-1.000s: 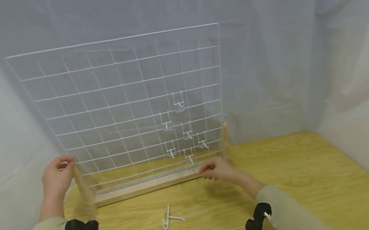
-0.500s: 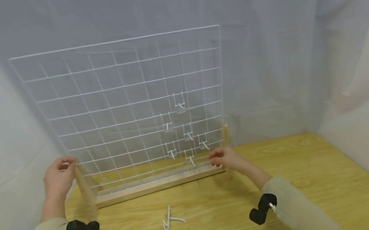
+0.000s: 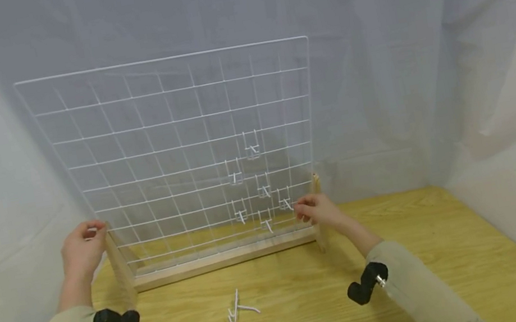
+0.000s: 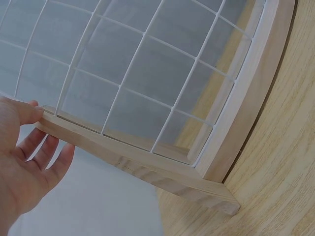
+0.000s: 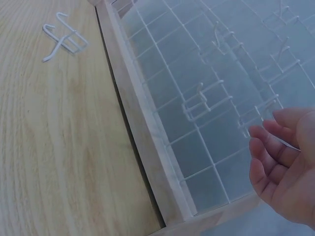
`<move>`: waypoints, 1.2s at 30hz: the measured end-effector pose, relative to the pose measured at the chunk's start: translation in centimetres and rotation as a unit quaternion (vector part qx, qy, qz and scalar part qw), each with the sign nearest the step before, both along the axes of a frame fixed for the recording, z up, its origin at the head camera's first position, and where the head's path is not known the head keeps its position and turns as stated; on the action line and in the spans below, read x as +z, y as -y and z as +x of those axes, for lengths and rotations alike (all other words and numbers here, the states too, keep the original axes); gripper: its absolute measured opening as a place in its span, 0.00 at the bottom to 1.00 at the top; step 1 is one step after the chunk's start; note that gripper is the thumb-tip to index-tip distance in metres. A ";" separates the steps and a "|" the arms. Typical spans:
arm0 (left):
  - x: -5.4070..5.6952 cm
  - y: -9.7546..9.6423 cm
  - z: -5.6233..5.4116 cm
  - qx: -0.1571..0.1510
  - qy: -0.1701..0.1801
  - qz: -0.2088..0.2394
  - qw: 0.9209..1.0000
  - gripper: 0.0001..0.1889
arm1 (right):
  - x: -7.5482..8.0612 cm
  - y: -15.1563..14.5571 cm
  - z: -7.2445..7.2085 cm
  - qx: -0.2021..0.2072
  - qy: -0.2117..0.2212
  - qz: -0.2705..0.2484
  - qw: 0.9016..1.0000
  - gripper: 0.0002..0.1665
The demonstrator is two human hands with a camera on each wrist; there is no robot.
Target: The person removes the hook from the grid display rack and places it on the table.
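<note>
A white wire grid panel [image 3: 169, 121] stands upright in a wooden stand [image 3: 225, 258]. My left hand [image 3: 82, 250] pinches the upper end of the stand's left side post [image 4: 88, 140], thumb on one side and fingertips on the other. My right hand [image 3: 320, 210] is at the grid's lower right, fingers loosely bent and holding nothing. Its fingertips [image 5: 257, 132] are right by the rightmost wire hook [image 3: 285, 202]. Other white hooks hang on the grid, among them the topmost hook [image 3: 252, 149] and the lowest hook [image 3: 266, 222].
A loose white double-wire hook [image 3: 237, 308] lies on the wood-grain table [image 3: 302, 301] in front of the stand. The stand's right post [image 3: 316, 188] rises beside my right hand. Pale curtains [image 3: 377, 78] hang behind and at both sides.
My right hand has moved up and slightly right, from the stand's bottom rail to beside the rightmost hook. The left hand stays on the left post, and the hanging hooks keep their places.
</note>
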State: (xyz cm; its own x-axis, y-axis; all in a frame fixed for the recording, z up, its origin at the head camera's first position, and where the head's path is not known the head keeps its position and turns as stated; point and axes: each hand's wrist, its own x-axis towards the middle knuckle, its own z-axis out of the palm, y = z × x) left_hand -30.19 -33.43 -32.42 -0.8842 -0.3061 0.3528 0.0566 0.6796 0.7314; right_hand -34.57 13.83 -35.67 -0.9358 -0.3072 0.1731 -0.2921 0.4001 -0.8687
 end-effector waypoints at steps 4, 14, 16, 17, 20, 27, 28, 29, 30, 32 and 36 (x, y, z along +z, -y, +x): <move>0.0 0.0 0.1 -0.001 0.003 0.004 1.000 0.16 | 0.6 0.2 -0.2 0.000 0.001 -0.004 1.000 0.18; -0.1 -0.1 0.0 -0.006 0.005 0.007 1.000 0.18 | 1.4 0.3 -0.8 0.024 -0.001 0.006 1.000 0.22; -0.2 -0.1 0.1 -0.008 0.008 0.011 1.000 0.19 | 1.5 0.5 -0.8 0.024 0.005 0.016 1.000 0.23; -0.2 -0.1 0.1 -0.009 0.009 0.012 1.000 0.19 | 1.6 0.5 -0.8 0.027 0.003 0.022 0.999 0.23; -0.2 -0.1 0.2 -0.009 0.012 0.013 1.000 0.20 | 1.6 0.9 -1.0 0.027 0.011 0.030 0.999 0.22; -0.2 -0.2 0.4 -0.009 0.019 0.012 1.000 0.20 | 1.4 1.7 -1.2 0.027 0.022 0.031 0.999 0.19; -0.2 -0.2 0.5 -0.009 0.018 0.010 1.000 0.20 | 1.4 1.8 -1.2 0.027 0.023 0.028 0.999 0.18; -0.2 -0.2 0.5 -0.010 0.017 0.011 1.000 0.20 | 1.4 1.9 -1.2 0.026 0.024 0.026 0.999 0.18; -0.2 -0.2 0.5 -0.011 0.017 0.011 1.000 0.20 | 1.4 2.0 -1.2 0.026 0.023 0.024 0.999 0.17; -0.2 -0.2 0.5 -0.013 0.018 0.011 1.000 0.20 | 1.3 2.3 -1.4 0.021 0.024 0.020 0.999 0.16; -0.2 -0.2 0.4 -0.011 0.020 0.014 1.000 0.20 | 1.2 2.6 -1.6 0.005 0.022 0.016 1.000 0.14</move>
